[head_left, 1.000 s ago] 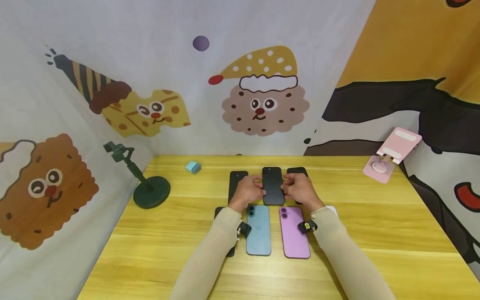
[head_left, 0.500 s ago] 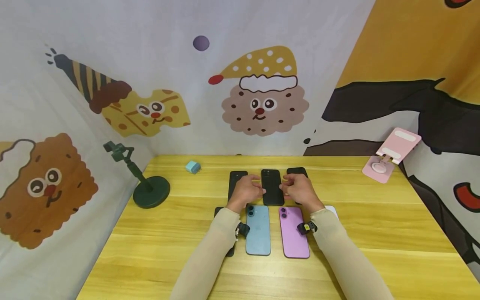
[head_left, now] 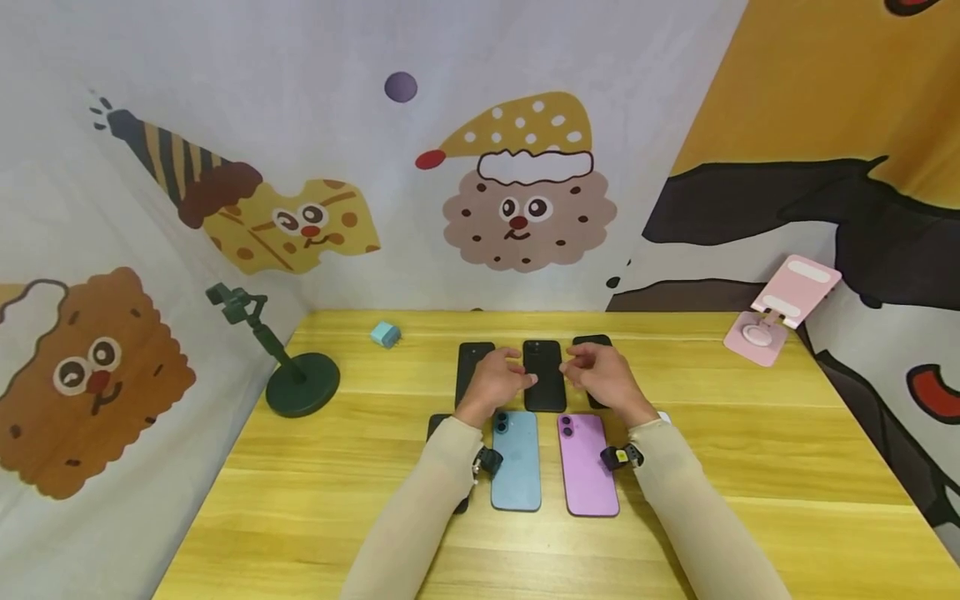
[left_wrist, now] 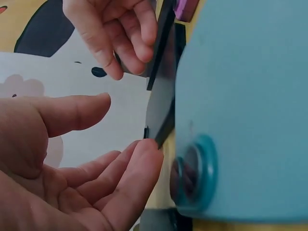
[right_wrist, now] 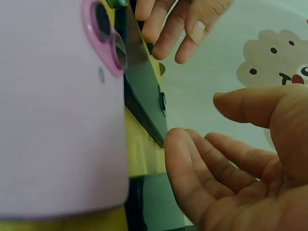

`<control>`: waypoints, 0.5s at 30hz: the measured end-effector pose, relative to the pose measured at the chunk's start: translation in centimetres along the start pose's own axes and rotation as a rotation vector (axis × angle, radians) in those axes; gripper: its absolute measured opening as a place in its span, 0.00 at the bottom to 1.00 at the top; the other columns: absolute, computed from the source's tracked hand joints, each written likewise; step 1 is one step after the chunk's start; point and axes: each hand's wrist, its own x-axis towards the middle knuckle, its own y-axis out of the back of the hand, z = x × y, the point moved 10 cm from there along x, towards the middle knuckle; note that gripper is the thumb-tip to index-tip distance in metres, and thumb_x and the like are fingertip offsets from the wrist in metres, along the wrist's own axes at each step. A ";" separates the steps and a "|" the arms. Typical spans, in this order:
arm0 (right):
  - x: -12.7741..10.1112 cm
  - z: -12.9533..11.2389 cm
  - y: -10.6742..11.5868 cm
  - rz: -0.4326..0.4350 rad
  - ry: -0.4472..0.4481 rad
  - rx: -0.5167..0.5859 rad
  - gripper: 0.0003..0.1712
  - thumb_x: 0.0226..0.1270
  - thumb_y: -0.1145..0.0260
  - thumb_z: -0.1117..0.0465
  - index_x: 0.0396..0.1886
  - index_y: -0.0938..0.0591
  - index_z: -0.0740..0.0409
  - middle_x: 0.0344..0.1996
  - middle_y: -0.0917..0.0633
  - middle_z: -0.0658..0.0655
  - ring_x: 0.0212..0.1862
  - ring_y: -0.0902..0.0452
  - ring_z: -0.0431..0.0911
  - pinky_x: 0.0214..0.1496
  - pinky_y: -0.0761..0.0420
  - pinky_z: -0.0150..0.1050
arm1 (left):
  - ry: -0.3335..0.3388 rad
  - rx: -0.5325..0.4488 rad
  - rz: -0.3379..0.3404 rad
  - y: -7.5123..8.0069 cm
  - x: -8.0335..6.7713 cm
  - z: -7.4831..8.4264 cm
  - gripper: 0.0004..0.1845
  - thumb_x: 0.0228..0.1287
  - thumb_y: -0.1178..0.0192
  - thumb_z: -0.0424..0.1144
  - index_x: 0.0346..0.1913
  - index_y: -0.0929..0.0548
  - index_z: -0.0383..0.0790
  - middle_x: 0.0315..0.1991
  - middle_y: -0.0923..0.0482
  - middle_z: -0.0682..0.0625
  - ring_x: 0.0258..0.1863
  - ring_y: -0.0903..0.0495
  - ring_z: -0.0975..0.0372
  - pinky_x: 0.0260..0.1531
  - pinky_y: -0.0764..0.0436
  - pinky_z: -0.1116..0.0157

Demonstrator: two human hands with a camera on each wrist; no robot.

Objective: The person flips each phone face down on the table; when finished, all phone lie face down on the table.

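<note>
A black phone lies flat on the wooden table, in the middle of the back row. My left hand is at its left edge and my right hand at its right edge, both with relaxed, spread fingers. In the left wrist view a left fingertip touches the black phone's near corner. In the right wrist view the right fingers sit just beside the same phone's corner. A blue phone and a purple phone lie back up between my forearms.
Two more black phones flank the middle one, and another dark phone lies partly under my left forearm. A green stand is at the left, a small blue charger behind it, and a pink holder at the far right.
Both hands held the middle black phone by its sides; now their fingers have opened and drawn slightly off it. The phone lies flat in the back row.
</note>
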 end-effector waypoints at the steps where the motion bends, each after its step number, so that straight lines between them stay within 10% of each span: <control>1: 0.0 -0.1 0.2 0.004 0.014 -0.002 0.28 0.74 0.29 0.57 0.68 0.20 0.65 0.50 0.11 0.65 0.39 0.13 0.51 0.42 0.13 0.41 | -0.013 0.006 0.004 -0.1 0.0 0.3 0.30 0.70 0.28 0.43 0.72 0.23 0.41 0.56 0.13 0.45 0.51 0.13 0.53 0.48 0.14 0.55; 15: 0.2 0.9 3.4 0.060 0.031 -0.036 0.26 0.78 0.33 0.52 0.68 0.18 0.60 0.55 0.12 0.64 0.47 0.13 0.59 0.44 0.13 0.40 | -0.130 -0.089 -0.034 -4.1 1.7 3.4 0.25 0.72 0.30 0.40 0.69 0.19 0.40 0.57 0.14 0.46 0.56 0.15 0.54 0.56 0.14 0.55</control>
